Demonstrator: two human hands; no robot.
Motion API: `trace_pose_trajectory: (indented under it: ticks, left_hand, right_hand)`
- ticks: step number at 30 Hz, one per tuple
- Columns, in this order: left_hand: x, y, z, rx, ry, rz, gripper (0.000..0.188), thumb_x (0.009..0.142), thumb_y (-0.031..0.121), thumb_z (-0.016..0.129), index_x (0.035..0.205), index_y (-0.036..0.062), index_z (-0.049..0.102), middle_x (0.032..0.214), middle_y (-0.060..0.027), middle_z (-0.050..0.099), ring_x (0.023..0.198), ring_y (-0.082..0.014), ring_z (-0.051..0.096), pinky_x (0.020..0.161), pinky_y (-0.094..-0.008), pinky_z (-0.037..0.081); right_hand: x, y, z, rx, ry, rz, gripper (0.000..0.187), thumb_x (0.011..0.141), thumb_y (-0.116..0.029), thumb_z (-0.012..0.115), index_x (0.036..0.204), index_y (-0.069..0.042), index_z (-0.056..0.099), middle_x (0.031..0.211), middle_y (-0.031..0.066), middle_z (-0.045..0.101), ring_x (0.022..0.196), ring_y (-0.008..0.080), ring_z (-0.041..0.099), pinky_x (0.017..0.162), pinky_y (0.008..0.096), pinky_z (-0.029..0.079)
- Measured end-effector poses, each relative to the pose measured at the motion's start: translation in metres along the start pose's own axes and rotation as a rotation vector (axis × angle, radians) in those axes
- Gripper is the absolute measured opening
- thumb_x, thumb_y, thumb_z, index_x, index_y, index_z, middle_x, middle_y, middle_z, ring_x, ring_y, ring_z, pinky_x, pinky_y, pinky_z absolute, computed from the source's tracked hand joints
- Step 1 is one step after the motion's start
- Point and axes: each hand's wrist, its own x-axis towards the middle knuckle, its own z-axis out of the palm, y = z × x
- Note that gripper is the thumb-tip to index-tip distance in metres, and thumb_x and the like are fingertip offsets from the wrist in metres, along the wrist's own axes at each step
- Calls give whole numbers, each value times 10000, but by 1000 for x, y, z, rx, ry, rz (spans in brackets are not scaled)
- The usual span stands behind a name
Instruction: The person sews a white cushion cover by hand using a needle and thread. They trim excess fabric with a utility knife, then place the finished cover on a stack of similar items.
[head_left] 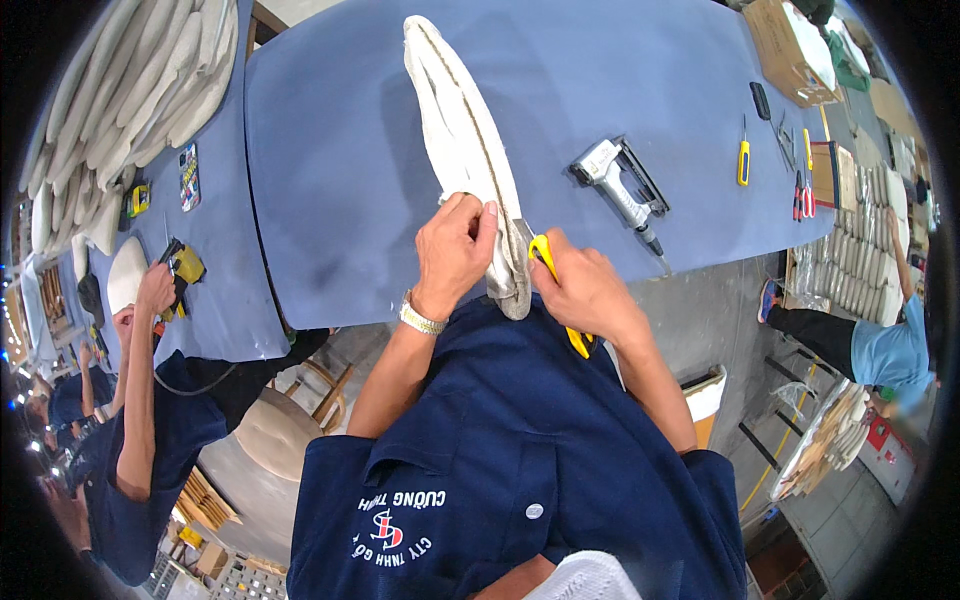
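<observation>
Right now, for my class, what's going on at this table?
The person's right hand holds a yellow cutter at the side of a pale padded piece, while the left hand grips that piece. A staple gun lies to the right on the blue table. At far left, a co-worker's hand holds a yellow tool.

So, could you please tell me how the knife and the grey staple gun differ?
The knife is held in the right hand, while the grey staple gun lies untouched on the table. The knife is slim; the grey staple gun is bulkier. The knife's handle is yellow, while the grey staple gun is pale with black parts. Both are hand tools.
</observation>
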Motion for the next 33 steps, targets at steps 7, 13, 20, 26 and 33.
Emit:
trace_pose_trajectory:
  ticks: [7, 13, 20, 26, 33]
  left_hand:
    - [-16, -37, 25, -488, -27, -274, 419, 1030, 245, 621, 731, 15, 437, 658, -17, 390, 642, -98, 346, 556, -314, 340]
    - [-16, -38, 35, -567, -1, -308, 435, 1041, 262, 609, 721, 34, 422, 661, 4, 396, 642, -84, 339, 549, -302, 333]
    - [-25, -40, 46, -620, 106, -295, 381, 1062, 240, 572, 737, 64, 482, 689, 75, 425, 653, -33, 336, 548, -253, 298]
    - [-25, -28, 46, -742, 100, -425, 409, 1054, 237, 579, 701, 67, 463, 663, 67, 412, 641, -37, 341, 543, -265, 298]
    - [-26, -28, 44, -882, 62, -537, 395, 1054, 247, 581, 700, 87, 514, 642, 85, 435, 608, -23, 363, 530, -258, 307]
  right_hand:
    - [12, -8, -1, -26, -15, 10, 279, 993, -262, 549, 1035, 8, 494, 715, 273, 637, 722, 520, 619, 676, 614, 435]
    - [16, -19, -4, -131, -61, 44, 307, 988, -255, 508, 1059, 44, 515, 801, 307, 671, 794, 508, 660, 744, 613, 488]
    - [10, -18, -6, -145, -195, 40, 317, 989, -245, 520, 1062, 63, 507, 845, 326, 680, 839, 522, 667, 771, 607, 508]
    - [5, -1, 5, -87, -218, -10, 329, 1021, -256, 495, 1045, 68, 445, 780, 341, 630, 794, 561, 617, 738, 631, 456]
    - [-10, 4, 7, -55, -270, -15, 309, 1027, -243, 503, 1014, 58, 436, 759, 338, 615, 783, 556, 605, 715, 621, 444]
